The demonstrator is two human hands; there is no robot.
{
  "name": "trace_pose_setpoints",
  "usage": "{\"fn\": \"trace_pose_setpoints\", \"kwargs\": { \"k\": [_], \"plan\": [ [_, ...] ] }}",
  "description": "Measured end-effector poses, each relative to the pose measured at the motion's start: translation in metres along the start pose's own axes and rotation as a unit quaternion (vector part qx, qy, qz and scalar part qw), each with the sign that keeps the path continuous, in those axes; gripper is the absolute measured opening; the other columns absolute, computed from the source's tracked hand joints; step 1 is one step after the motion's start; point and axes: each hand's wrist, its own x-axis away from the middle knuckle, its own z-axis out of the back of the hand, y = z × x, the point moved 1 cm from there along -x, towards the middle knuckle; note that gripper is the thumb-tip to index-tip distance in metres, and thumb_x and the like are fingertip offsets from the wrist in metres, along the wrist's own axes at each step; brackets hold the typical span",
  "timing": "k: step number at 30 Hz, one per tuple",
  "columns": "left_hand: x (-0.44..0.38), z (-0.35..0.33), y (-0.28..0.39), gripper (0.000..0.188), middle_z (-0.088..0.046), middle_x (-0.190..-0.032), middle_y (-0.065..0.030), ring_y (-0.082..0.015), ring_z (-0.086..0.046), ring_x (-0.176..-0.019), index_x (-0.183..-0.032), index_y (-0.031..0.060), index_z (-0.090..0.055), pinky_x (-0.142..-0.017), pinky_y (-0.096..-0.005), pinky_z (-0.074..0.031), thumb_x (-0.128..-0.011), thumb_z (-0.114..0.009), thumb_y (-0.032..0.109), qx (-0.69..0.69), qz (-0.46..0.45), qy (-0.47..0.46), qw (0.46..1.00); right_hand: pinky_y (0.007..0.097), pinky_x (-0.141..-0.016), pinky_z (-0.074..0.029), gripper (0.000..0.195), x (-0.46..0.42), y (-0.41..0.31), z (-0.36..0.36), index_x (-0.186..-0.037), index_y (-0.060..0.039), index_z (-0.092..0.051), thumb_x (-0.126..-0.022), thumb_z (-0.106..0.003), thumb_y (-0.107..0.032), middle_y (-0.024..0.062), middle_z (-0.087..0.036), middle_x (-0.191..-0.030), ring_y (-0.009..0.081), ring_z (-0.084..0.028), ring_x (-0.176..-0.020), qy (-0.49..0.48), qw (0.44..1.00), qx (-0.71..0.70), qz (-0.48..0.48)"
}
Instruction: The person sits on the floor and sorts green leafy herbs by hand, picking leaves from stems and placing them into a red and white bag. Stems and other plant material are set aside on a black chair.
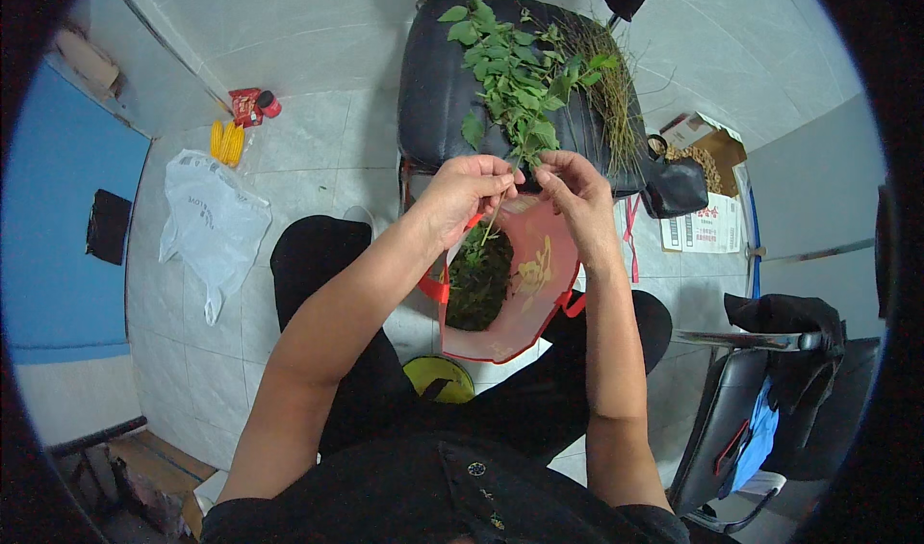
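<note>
My left hand (478, 184) pinches a thin green plant stem (494, 220) between thumb and fingertips. Close beside it, my right hand (575, 186) has thumb and forefinger together at a leafy part (535, 147) near that stem. Whether the right fingers grip a leaf is hard to tell. Leafy green sprigs (514, 74) lie on the black chair seat (437, 74) just beyond my hands, with a bundle of bare thin stems (613, 103) to their right. Below my hands, between my knees, a red-rimmed bag (541, 313) stands with its mouth up, holding green leaves (476, 284).
A white plastic bag (213, 215) lies on the tiled floor at left, near yellow corn cobs (227, 143) and a red packet (246, 107). An opened carton (722, 158) stands at right beside a black bag (675, 186). Another chair (722, 414) is at lower right.
</note>
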Motion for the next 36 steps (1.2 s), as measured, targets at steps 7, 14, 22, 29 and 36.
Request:
{"fn": "trace_pose_setpoints", "kwargs": {
  "k": [7, 14, 22, 29, 36],
  "plan": [
    [0.001, -0.007, -0.002, 0.01, -0.058, -0.075, -0.0013, -0.0048, -0.049, -0.063, -0.09, 0.0007, -0.057, -0.057, -0.017, -0.038, -0.083, -0.054, 0.008, 0.0, 0.007, -0.008, 1.0, 0.02, -0.05, -0.038, 0.012, -0.007, 0.003, -0.007, -0.087, -0.0017, -0.056, -0.08, -0.063, -0.009, -0.0018, -0.056, -0.075, 0.0051, -0.051, -0.065, -0.017, 0.996, -0.087, -0.012],
    [-0.001, -0.015, -0.001, 0.012, -0.056, -0.072, -0.001, -0.0041, -0.045, -0.057, -0.088, -0.0002, -0.057, -0.051, -0.0158, -0.034, -0.083, -0.056, 0.01, -0.021, -0.028, -0.009, 0.999, 0.0205, -0.045, -0.032, 0.019, -0.006, 0.006, -0.009, -0.065, -0.0039, -0.052, -0.08, -0.063, -0.008, -0.0042, -0.046, -0.057, 0.0042, -0.041, -0.052, 0.095, 0.994, 0.003, 0.059],
    [-0.008, -0.018, -0.002, 0.011, -0.055, -0.068, -0.0008, -0.0032, -0.042, -0.05, -0.085, 0.0006, -0.057, -0.046, -0.016, -0.032, -0.082, -0.058, 0.011, 0.003, -0.026, -0.014, 1.0, 0.02, -0.047, -0.031, 0.017, -0.009, 0.006, -0.011, -0.066, -0.0023, -0.053, -0.078, -0.064, -0.006, -0.0039, -0.047, -0.059, 0.0037, -0.038, -0.053, 0.142, 0.987, -0.062, 0.046],
    [-0.008, -0.016, -0.004, 0.011, -0.055, -0.068, -0.0015, -0.004, -0.041, -0.049, -0.084, 0.0002, -0.057, -0.045, -0.0165, -0.032, -0.082, -0.058, 0.011, 0.015, -0.02, 0.011, 1.0, 0.0194, -0.048, -0.031, 0.011, -0.013, 0.009, -0.011, -0.069, -0.0021, -0.057, -0.076, -0.065, -0.005, -0.0045, -0.047, -0.058, 0.0037, -0.039, -0.053, 0.158, 0.986, 0.029, 0.055],
    [0.008, -0.019, -0.003, 0.01, -0.055, -0.068, -0.0023, -0.0053, -0.041, -0.05, -0.085, -0.0003, -0.057, -0.048, -0.0185, -0.033, -0.082, -0.057, 0.01, -0.06, -0.005, 0.024, 0.998, 0.0217, -0.046, -0.032, 0.015, -0.032, 0.005, 0.041, -0.067, -0.0081, -0.054, -0.08, -0.06, -0.009, -0.0025, -0.05, -0.06, 0.0063, -0.04, -0.05, 0.195, 0.974, -0.109, 0.045]
  ]
}}
